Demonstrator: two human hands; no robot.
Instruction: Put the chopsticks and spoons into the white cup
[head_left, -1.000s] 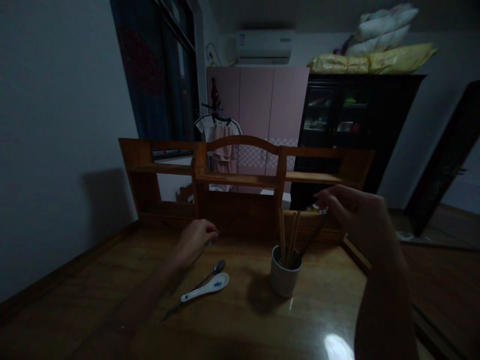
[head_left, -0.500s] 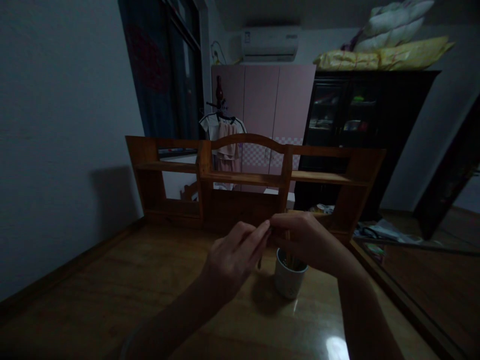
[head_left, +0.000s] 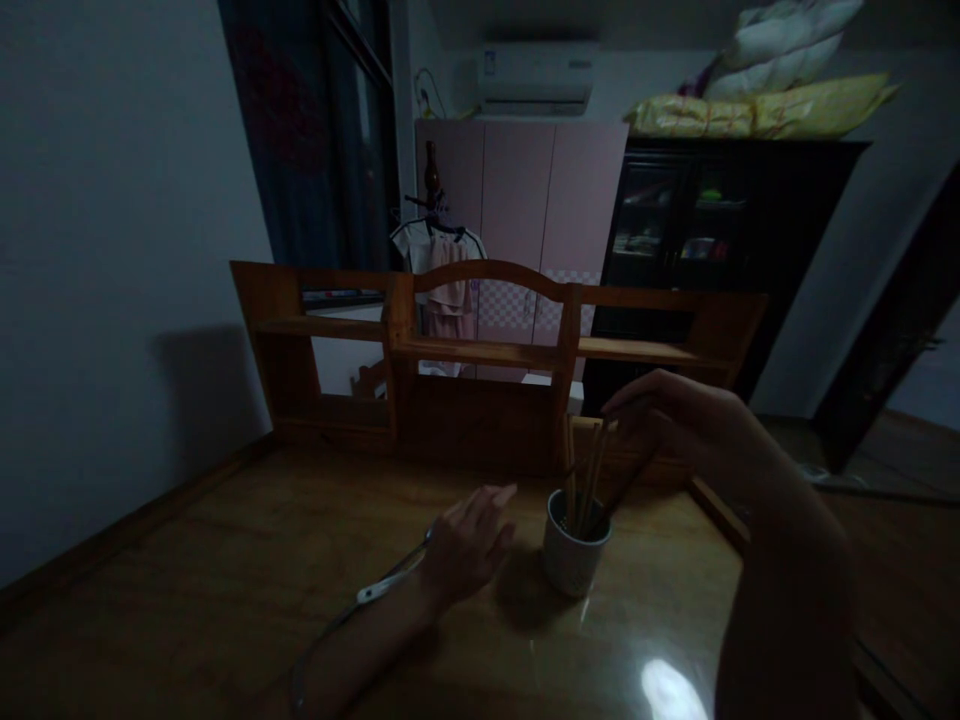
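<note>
A light-coloured cup (head_left: 574, 568) stands upright on the wooden table, with several thin wooden sticks, apparently chopsticks (head_left: 591, 475), leaning in it. Above its right side, my right hand (head_left: 667, 415) is bent down with closed fingers. It holds a dark thin stick (head_left: 626, 487) that slants into the cup; its upper part is hidden by the fingers. My left hand (head_left: 469, 540) is left of the cup, a little apart from it, fingers stretched out and slightly blurred. Beside the left wrist and forearm lies a long thin utensil with a white handle section (head_left: 379, 588), partly covered.
A wooden shelf unit (head_left: 484, 350) runs along the table's far edge. The wall (head_left: 112, 300) borders the table at left. Behind are a clothes stand, a pink wardrobe (head_left: 517, 200) and a dark cabinet (head_left: 720, 225). Light reflects off the front tabletop.
My hands were together in front of the cup and have parted. My right hand moved right and up; my left moved down and left. The white-handled utensil now shows.
</note>
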